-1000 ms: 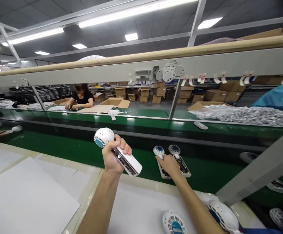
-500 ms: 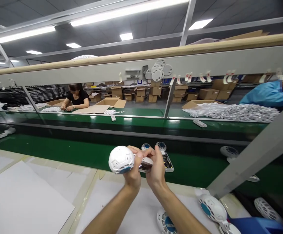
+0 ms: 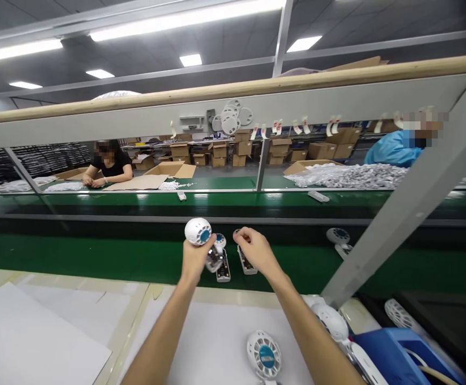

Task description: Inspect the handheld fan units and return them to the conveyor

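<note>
My left hand (image 3: pixel 193 261) is closed round the neck of a white handheld fan (image 3: pixel 198 231) with a blue hub, its opened handle hanging blurred below. Over the green conveyor belt, my right hand (image 3: pixel 258 250) has its fingers bent together at the head of a second fan (image 3: pixel 249 264). That fan's open handle shows its inner parts, and my fingers cover most of its head. Between my hands, a third fan (image 3: pixel 223 270) lies on the belt with its handle open, partly behind the held one.
A fan (image 3: pixel 264 355) lies on the white worktop (image 3: pixel 212 326). At right are more fans (image 3: pixel 331 321), a blue holder (image 3: pixel 403 347) and a slanting metal post (image 3: pixel 401 208). Across the green conveyor belt (image 3: pixel 136 248) sit two people, beside cartons and heaps of white parts (image 3: pixel 349 175).
My hands have moved apart. The left has carried its fan left and upward; the right has left it and moved to a fan on the belt. The view has shifted right.
</note>
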Tool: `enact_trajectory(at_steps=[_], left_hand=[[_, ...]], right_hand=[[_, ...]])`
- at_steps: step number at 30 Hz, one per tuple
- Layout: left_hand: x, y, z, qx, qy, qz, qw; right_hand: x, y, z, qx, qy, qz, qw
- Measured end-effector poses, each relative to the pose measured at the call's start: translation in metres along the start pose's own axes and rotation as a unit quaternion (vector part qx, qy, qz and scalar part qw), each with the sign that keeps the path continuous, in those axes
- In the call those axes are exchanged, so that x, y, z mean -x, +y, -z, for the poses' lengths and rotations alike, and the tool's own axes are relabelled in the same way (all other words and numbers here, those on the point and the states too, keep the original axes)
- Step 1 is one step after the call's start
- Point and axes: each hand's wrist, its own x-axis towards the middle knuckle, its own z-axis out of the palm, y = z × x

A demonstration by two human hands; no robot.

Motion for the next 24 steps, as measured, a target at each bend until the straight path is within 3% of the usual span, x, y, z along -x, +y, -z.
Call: enact_trajectory(at_steps=[4,8,12,17,21,24], left_hand=[[-0.036,-0.04,0.031,-0.078,0.014,0.035,0.996],[-0.047,-0.072,0.044,-0.171,0.059,0.058,0.982],[-0.046,-0.086,0.051,-0.303,0.095,0.059,0.946],[-0.047,-0.087,0.063,-0.437,0.132,0.057,0.888],[-0.042,-0.072,0.05,-0.485,0.133,-0.001,0.864],[-0.028,-0.062,0.019,-0.495,0.043,-0.071,0.865]], right_hand=[[-0.013,0.014,0.04,0.135,0.04,-0.04,0.989],[-0.024,0.032,0.071,0.204,0.074,-0.095,0.972],[-0.03,0.048,0.086,0.239,0.091,-0.141,0.956],[-0.034,0.064,0.094,0.271,0.092,-0.179,0.941],[-0.034,0.074,0.095,0.299,0.089,-0.201,0.929],[-0.034,0.078,0.094,0.315,0.08,-0.205,0.923]])
